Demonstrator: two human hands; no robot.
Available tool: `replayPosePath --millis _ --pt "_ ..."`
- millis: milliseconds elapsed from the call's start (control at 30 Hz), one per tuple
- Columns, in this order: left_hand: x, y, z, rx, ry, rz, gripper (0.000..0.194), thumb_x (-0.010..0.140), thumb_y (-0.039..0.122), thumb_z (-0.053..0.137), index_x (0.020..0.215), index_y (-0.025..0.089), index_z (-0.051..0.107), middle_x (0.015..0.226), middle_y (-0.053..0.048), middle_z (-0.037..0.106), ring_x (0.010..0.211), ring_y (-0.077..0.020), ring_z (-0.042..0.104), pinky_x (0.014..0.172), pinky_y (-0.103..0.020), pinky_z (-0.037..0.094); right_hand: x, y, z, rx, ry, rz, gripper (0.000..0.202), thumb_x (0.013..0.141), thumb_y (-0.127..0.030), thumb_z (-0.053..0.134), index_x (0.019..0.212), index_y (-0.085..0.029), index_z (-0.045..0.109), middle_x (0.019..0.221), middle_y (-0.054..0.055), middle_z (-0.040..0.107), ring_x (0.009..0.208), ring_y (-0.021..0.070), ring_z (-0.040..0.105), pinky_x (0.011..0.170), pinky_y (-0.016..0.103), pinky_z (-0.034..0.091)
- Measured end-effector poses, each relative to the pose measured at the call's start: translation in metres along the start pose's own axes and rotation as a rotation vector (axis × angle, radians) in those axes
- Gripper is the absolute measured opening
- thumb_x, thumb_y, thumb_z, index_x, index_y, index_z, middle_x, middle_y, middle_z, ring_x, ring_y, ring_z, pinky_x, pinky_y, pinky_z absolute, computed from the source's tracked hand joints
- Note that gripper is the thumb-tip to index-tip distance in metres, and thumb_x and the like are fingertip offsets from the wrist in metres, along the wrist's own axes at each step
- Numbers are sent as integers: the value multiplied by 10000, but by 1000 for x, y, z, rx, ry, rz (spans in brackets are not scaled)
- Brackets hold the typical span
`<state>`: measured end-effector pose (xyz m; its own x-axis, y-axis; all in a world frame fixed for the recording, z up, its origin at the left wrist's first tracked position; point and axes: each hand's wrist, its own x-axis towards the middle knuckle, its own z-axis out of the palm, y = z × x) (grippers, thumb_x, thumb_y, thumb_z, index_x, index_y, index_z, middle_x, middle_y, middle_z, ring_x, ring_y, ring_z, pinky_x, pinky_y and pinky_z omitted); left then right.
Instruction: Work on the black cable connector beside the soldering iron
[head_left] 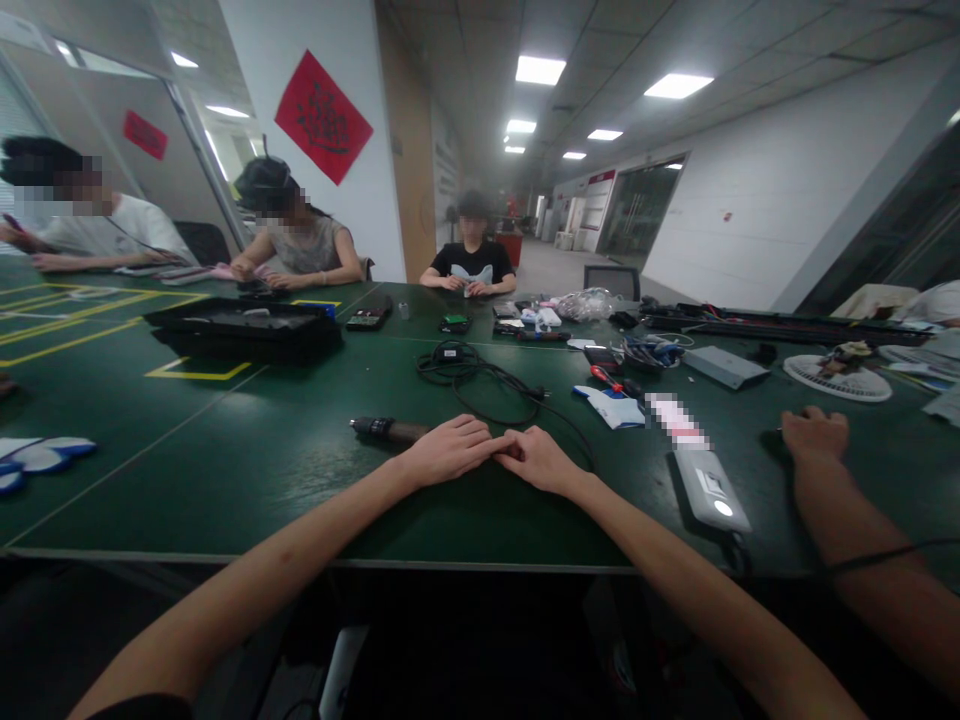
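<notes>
My left hand lies on the green table with its fingers stretched towards the right. Just behind it rests an electric screwdriver, dark and cylindrical, its tip pointing left; the hand hides its rear end. My right hand meets the left fingertips, its own fingers curled in. Whether anything is inside those curled fingers is hidden. Beyond both hands, a black cable lies in loose loops, with a small box on it and a plug at its right.
A co-worker's hand rests at the right, near a white power strip-like device. A black tray stands at the left back. Farther right are a red-handled screwdriver, a cloth and a fan-like white disc. Several people sit opposite.
</notes>
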<state>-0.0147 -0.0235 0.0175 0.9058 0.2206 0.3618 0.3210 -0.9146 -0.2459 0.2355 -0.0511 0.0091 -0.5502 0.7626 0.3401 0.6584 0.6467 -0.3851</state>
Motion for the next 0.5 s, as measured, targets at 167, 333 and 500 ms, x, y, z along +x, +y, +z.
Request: replayPosePath --millis 167,333,500 --pt "1 0 -1 -20 10 31 596 1034 248 481 1600 191 301 1318 -115 633 1244 -234 564 1104 -405 402 0 -1 -2 10 -17 2 136 978 -301 679 906 -189 650 723 -16 648 629 122 563 636 234 382" --pt "2 1 -2 10 21 -14 555 1052 257 459 1588 192 329 1232 -105 665 1164 -226 600 1075 -403 425 0 -1 -2 8 -13 1 143 970 -299 688 890 -186 654 723 -10 654 620 126 563 639 242 395" --pt "1 1 -3 -17 25 31 601 1026 244 492 1596 194 312 1304 -116 639 1234 -229 572 1097 -401 413 0 -1 -2 0 -14 15 136 971 -300 687 902 -186 656 732 -7 662 626 126 568 629 238 385"
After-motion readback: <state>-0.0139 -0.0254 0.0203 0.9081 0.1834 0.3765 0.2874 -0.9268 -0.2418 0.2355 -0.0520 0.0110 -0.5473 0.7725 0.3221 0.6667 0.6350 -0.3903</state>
